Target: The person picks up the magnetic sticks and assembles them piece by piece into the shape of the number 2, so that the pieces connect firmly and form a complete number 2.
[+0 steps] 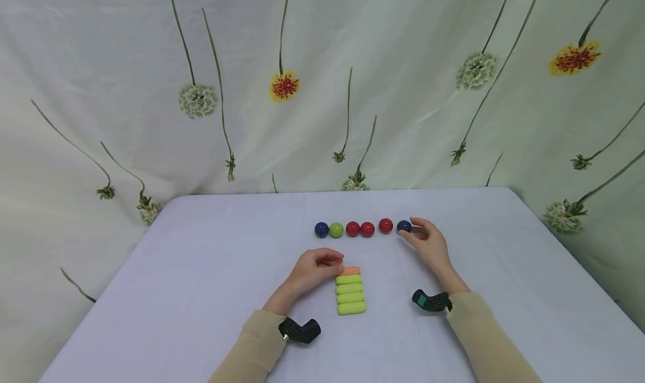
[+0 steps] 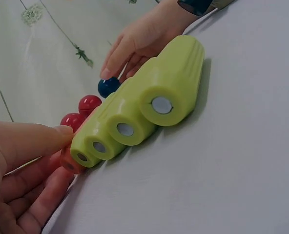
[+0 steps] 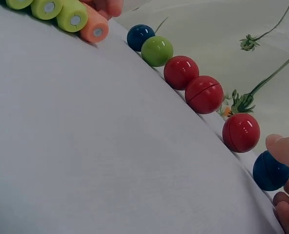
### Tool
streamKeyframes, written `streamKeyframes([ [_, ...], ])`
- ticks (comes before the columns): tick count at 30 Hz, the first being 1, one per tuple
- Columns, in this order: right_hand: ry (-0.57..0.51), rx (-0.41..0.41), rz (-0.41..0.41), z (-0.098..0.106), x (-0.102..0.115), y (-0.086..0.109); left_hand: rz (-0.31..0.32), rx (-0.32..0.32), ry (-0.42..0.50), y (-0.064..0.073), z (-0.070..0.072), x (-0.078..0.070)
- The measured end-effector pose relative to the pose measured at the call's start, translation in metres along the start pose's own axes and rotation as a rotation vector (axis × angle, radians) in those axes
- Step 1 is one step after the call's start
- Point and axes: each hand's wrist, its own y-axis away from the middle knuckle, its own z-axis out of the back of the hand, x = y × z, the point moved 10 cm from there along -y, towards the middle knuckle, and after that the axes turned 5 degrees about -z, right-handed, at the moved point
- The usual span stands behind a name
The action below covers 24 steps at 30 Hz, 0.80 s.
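Observation:
At the top of a column of rods, my left hand (image 1: 316,268) pinches the end of an orange rod (image 1: 351,271) between thumb and fingers. Several yellow-green rods (image 1: 350,297), fluted and with round metal discs in their ends, lie side by side below it. My right hand (image 1: 430,248) holds a shiny dark blue ball (image 3: 270,171), thumb on one side and fingers on the other. This ball sits at the right end of a row, just beyond a red ball (image 3: 241,132).
Leftward along the row are two more red balls (image 1: 360,229), a green ball (image 1: 336,229) and another blue ball (image 1: 321,229). All stand on a white-covered table (image 1: 227,271). A flower-patterned cloth (image 1: 403,92) hangs behind its far edge.

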Motion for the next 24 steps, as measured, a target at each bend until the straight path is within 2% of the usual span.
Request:
streamKeyframes([
  [7, 0.048, 0.006, 0.015, -0.002, 0.004, -0.001, -0.023, 0.017, -0.054, 0.002, 0.000, -0.005],
  [15, 0.112, -0.002, 0.046, -0.004, 0.005, -0.005, -0.074, -0.004, -0.094, 0.002, 0.002, -0.012],
  [24, 0.111, -0.004, 0.059, -0.003, 0.005, -0.004, -0.055, 0.003, -0.067, 0.003, -0.001, -0.010],
])
